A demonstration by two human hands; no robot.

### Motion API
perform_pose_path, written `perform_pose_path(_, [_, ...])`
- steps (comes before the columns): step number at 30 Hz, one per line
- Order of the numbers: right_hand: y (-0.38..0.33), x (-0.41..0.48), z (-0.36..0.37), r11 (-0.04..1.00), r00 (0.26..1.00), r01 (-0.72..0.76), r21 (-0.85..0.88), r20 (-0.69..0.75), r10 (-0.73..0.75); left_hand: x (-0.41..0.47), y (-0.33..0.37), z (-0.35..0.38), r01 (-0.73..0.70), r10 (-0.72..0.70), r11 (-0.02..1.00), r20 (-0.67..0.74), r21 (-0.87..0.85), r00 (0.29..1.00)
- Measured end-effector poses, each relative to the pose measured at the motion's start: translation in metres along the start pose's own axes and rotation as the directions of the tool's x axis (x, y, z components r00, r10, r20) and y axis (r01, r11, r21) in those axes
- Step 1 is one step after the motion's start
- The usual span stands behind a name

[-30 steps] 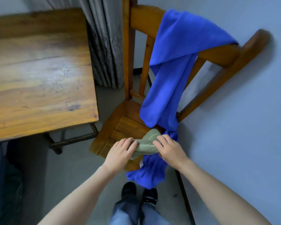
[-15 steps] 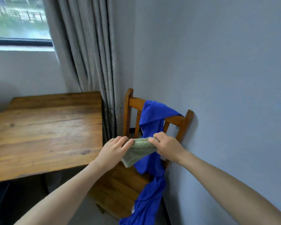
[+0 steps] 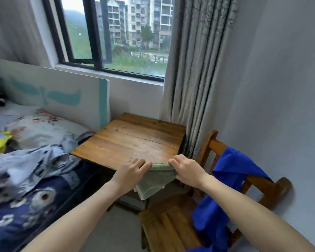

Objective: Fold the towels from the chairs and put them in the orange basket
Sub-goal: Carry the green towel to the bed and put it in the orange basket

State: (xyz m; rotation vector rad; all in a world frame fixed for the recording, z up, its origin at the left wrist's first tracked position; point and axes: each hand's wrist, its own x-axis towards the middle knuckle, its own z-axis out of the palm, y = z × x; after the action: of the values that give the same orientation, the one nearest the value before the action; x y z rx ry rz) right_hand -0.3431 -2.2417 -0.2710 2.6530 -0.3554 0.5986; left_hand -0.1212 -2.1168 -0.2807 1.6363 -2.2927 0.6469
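A small green towel (image 3: 154, 180) hangs folded between my two hands, held by its top edge in front of the table's near edge. My left hand (image 3: 129, 172) grips its left corner and my right hand (image 3: 186, 170) grips its right corner. A blue towel (image 3: 222, 195) is draped over the back and seat of the wooden chair (image 3: 173, 228) at the lower right, against the wall. No orange basket is in view.
A wooden table (image 3: 135, 140) stands under the window, just beyond my hands. A bed (image 3: 25, 197) with rumpled clothes and a pillow fills the left side. Grey curtains (image 3: 193, 88) hang between table and chair. Grey floor shows below my arms.
My hands have lifted the green towel off the chair seat up to table height. My view has risen and swung left, bringing the window and bed into sight.
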Motion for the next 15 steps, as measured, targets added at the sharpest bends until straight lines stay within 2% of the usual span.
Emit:
perform_pose_path(4, [-0.045, 0.037, 0.009, 0.973, 0.982, 0.186, 0.138, -0.057, -0.179, -0.07, 0.001, -0.033, 0.155, -0.153, 0.984, -0.024, 0.092, 0.988])
perform_pose_path(6, [-0.073, 0.059, 0.008, 0.954, 0.965, 0.26, 0.152, -0.082, -0.25, -0.105, 0.0, -0.049, 0.254, -0.252, 0.959, -0.036, 0.127, 0.967])
perform_pose_path(11, [-0.161, 0.119, 0.006, 0.854, 0.893, 0.45, 0.261, -0.138, -0.429, -0.203, 0.004, -0.098, 0.478, -0.476, 0.851, -0.067, 0.216, 0.877])
perform_pose_path(15, [-0.239, 0.165, -0.006, 0.755, 0.798, 0.602, 0.258, -0.216, -0.562, -0.279, 0.014, -0.142, 0.611, -0.607, 0.745, -0.107, 0.268, 0.788])
